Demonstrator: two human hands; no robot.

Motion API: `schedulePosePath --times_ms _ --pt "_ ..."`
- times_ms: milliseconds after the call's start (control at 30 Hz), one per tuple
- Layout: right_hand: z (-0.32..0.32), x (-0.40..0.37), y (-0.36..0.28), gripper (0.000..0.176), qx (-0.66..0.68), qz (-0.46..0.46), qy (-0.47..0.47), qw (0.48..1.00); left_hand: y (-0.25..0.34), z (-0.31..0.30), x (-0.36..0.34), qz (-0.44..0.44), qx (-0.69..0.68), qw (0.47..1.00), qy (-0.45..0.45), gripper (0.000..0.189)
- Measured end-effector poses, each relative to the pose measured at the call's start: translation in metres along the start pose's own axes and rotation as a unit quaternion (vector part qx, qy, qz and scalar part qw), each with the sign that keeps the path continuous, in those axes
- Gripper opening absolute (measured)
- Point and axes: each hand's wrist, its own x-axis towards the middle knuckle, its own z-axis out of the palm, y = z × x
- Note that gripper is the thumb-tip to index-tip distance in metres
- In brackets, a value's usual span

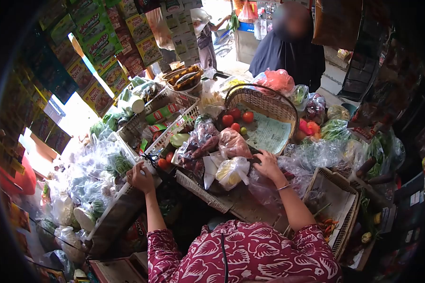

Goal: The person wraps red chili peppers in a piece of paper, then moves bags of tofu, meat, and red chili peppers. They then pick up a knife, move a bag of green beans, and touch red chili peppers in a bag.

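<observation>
My left hand (140, 178) has its fingers curled at the near corner of a white plastic crate (127, 147). Dark loops lie by its fingertips, and whatever the fingers hold is hidden. Two red tomatoes (164, 163) sit just to its right. Palm down, my right hand (268, 165) has its fingers stretched out over the pile, beside a knotted clear bag with pale yellow contents (233, 172). Behind that bag lies a bag of reddish-brown produce (234, 143). A wicker basket (295, 120) holding tomatoes and a sheet of paper (268, 133) stands beyond the right hand.
Bagged vegetables (97, 162) crowd the left side. At the right is a paper-lined tray (333, 195) with small orange-red chillies (329, 227). Seasoning sachets (99, 45) hang at upper left. A person in dark clothing (288, 56) stands across the stall; another person is farther back.
</observation>
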Motion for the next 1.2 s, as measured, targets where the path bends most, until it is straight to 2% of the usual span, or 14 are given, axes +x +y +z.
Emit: schedulePosePath --times_ms 1200 --pt "-0.0003 -0.0022 -0.0039 0.039 -0.001 -0.002 0.018 1.0 -0.0045 0.0021 -0.0026 -0.014 -0.004 1.0 -0.012 0.013"
